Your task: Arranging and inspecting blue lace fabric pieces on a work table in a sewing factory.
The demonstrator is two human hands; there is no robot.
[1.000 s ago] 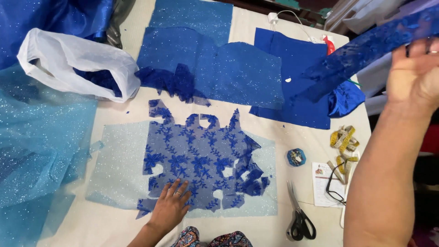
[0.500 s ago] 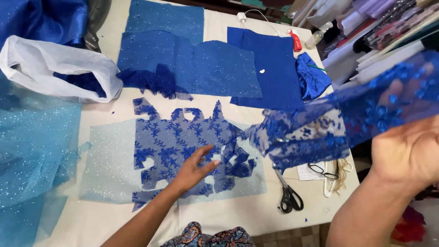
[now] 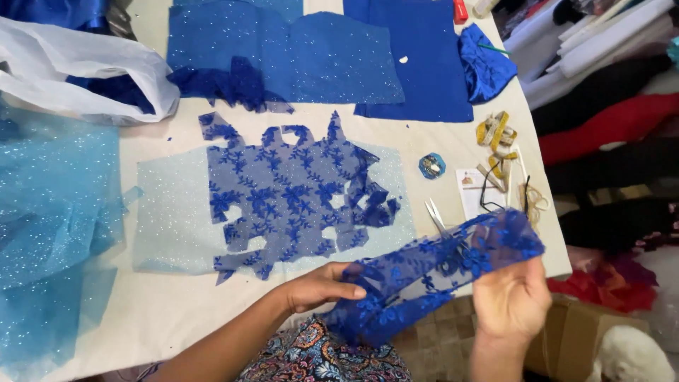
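A strip of dark blue lace with sequins (image 3: pixel 431 276) stretches between my two hands over the table's near edge. My left hand (image 3: pixel 318 286) grips its lower left end, and my right hand (image 3: pixel 511 301) grips its upper right end. On the table just beyond lies a cut piece of blue floral lace (image 3: pixel 290 194) spread on a pale glittery tulle panel (image 3: pixel 170 212). The scissors (image 3: pixel 435 214) lie partly under the held lace.
Blue glitter fabric pieces (image 3: pixel 311 56) and a plain blue cloth (image 3: pixel 424 64) lie at the far side. A white plastic bag (image 3: pixel 78 67) sits far left, light blue tulle (image 3: pixel 49 212) at left. A yellow measuring tape (image 3: pixel 495 134), small blue pincushion (image 3: pixel 431 165) and card (image 3: pixel 472 191) lie right. A cardboard box (image 3: pixel 573 339) stands below the table.
My right hand has brought the dark lace strip down from high right to the near table edge. My left hand left the flat lace piece and took hold of the strip's other end.
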